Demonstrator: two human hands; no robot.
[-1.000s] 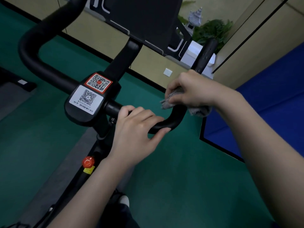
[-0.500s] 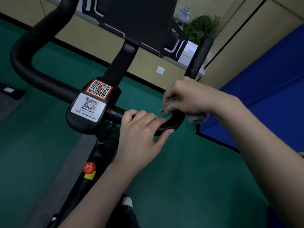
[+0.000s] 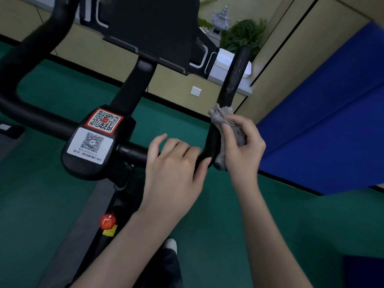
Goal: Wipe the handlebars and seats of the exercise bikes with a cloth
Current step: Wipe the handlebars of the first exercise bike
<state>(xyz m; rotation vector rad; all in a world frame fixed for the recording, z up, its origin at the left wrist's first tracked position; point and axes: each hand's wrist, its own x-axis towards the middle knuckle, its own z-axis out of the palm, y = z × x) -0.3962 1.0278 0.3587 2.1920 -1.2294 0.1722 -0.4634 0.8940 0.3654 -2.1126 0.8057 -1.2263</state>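
The black handlebar (image 3: 233, 80) of an exercise bike fills the upper half of the head view, its right horn rising up. My right hand (image 3: 243, 142) grips a crumpled grey cloth (image 3: 223, 121) and presses it against the right side of that horn just above the bend. My left hand (image 3: 176, 163) lies over the crossbar beside the bend, fingers curled over the bar and thumb under it. The bike's seat is out of view.
A black centre block with two QR stickers (image 3: 97, 138) sits on the bar, a dark console (image 3: 153, 28) above it. A red knob (image 3: 107, 221) is on the frame below. Green floor (image 3: 41, 204), blue mat (image 3: 324, 132), a potted plant (image 3: 243, 36) by the wall.
My right hand turned from lying over the top of the bend to the right side of the horn, baring more of the cloth. My left hand's fingers lifted slightly on the crossbar.
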